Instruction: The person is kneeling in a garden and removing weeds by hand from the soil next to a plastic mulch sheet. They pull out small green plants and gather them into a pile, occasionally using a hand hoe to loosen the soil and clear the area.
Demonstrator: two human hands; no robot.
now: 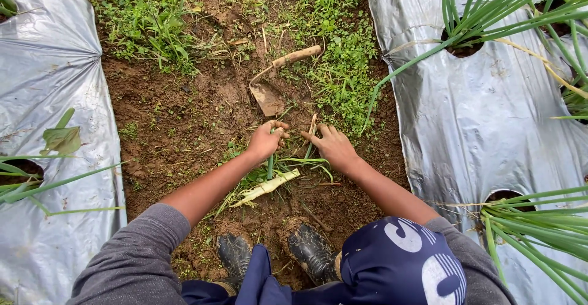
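Observation:
My left hand is closed around a thin green stalk that hangs down from the fist over the soil. My right hand lies palm down on the dirt next to it, fingers spread, touching a dry brownish stem. Below both hands lies a pulled green onion with a pale white base and green leaves, flat on the ground. A small hand hoe with a wooden handle and a muddy blade rests on the soil just beyond my hands.
Silver plastic mulch sheets cover the beds left and right, with green onion plants growing from holes. Weeds grow at the far end of the bare furrow. My muddy boots stand below.

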